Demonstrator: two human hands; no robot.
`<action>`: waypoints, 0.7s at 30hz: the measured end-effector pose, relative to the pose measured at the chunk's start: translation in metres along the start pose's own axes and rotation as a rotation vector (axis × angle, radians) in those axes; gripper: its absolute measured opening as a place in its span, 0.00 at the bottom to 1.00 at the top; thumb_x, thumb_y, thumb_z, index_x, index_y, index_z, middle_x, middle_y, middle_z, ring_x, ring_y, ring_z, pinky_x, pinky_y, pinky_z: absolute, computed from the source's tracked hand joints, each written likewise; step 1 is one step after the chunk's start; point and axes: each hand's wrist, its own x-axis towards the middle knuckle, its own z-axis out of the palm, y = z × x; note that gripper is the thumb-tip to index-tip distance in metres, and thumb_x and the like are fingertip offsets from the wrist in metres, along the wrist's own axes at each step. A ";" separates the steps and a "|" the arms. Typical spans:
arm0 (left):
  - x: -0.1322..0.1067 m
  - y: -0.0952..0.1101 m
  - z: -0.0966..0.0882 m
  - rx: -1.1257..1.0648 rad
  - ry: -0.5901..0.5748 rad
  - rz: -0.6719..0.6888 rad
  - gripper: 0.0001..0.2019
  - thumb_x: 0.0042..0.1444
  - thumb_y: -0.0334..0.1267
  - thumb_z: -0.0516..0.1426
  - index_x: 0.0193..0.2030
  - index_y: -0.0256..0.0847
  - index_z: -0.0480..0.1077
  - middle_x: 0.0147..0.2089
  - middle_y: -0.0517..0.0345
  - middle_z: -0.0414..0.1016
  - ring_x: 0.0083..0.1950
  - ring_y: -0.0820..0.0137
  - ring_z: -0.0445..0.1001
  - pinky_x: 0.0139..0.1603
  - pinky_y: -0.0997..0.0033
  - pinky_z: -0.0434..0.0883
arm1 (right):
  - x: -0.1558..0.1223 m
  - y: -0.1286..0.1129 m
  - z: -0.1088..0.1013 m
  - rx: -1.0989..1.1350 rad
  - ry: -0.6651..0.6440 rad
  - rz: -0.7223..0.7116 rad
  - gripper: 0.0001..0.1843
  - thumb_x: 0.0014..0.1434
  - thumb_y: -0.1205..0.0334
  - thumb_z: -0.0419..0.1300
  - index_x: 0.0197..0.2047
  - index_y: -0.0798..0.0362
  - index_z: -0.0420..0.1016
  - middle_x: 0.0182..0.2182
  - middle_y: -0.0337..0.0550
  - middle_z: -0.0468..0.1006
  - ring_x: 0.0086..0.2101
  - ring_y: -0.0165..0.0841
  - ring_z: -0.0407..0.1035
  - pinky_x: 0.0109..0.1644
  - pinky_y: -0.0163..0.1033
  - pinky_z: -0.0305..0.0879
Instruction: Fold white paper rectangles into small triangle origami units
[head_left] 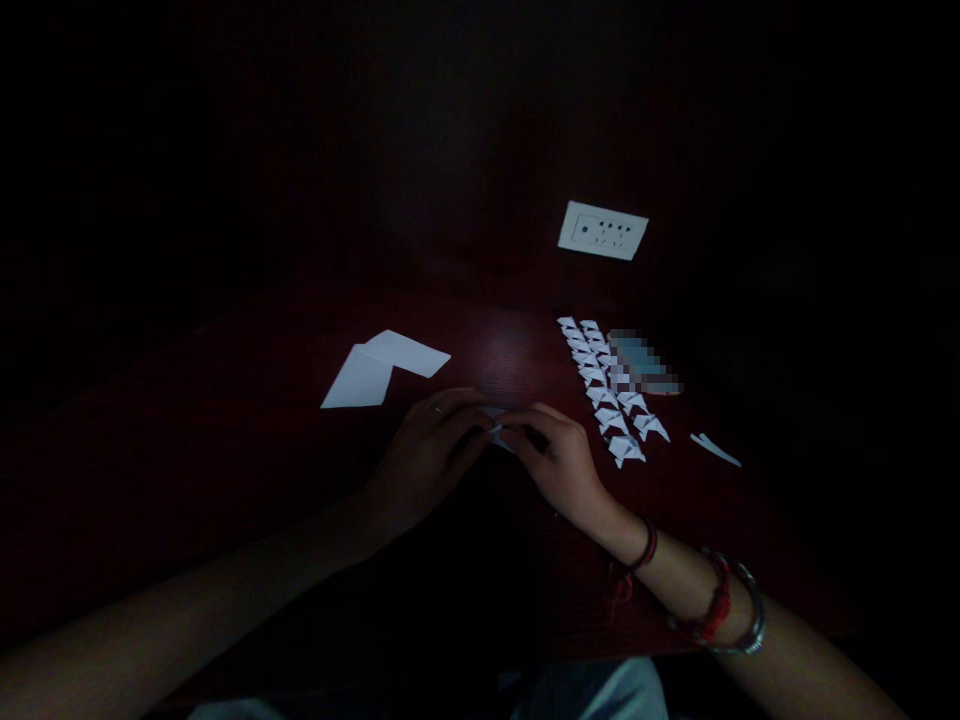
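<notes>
My left hand (431,450) and my right hand (555,455) meet at the middle of a dark red table (225,470). Both pinch a small white piece of paper (496,428) between their fingertips; most of it is hidden under the fingers. A ring shows on my left hand. Bracelets and red thread circle my right wrist. To the right of my right hand, several small folded white paper pieces (607,390) lie in two rows.
Folded white paper sheets (382,368) lie left of my hands. A white socket plate (602,230) sits on the dark surface behind the table. A blurred bluish object (645,365) lies beside the rows. A thin paper scrap (716,449) lies at the right. The scene is very dark.
</notes>
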 end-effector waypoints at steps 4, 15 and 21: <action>0.000 -0.002 0.000 -0.011 0.029 0.041 0.07 0.56 0.33 0.51 0.41 0.41 0.65 0.44 0.57 0.68 0.48 0.68 0.65 0.48 0.63 0.62 | 0.000 0.000 0.000 0.020 -0.001 -0.015 0.08 0.53 0.69 0.54 0.36 0.52 0.72 0.31 0.40 0.72 0.31 0.28 0.66 0.34 0.33 0.62; 0.000 -0.003 -0.003 0.014 0.051 0.087 0.05 0.55 0.32 0.52 0.39 0.40 0.67 0.40 0.58 0.70 0.43 0.70 0.67 0.45 0.64 0.63 | 0.001 -0.002 -0.002 -0.026 -0.004 0.000 0.06 0.54 0.69 0.53 0.32 0.53 0.72 0.29 0.39 0.73 0.31 0.28 0.66 0.34 0.34 0.61; 0.002 -0.001 -0.003 0.003 0.020 0.050 0.05 0.55 0.32 0.51 0.37 0.40 0.66 0.39 0.58 0.70 0.42 0.69 0.67 0.44 0.64 0.63 | 0.000 -0.003 -0.002 -0.123 -0.011 -0.011 0.06 0.55 0.70 0.52 0.31 0.54 0.70 0.29 0.39 0.72 0.32 0.28 0.65 0.36 0.35 0.58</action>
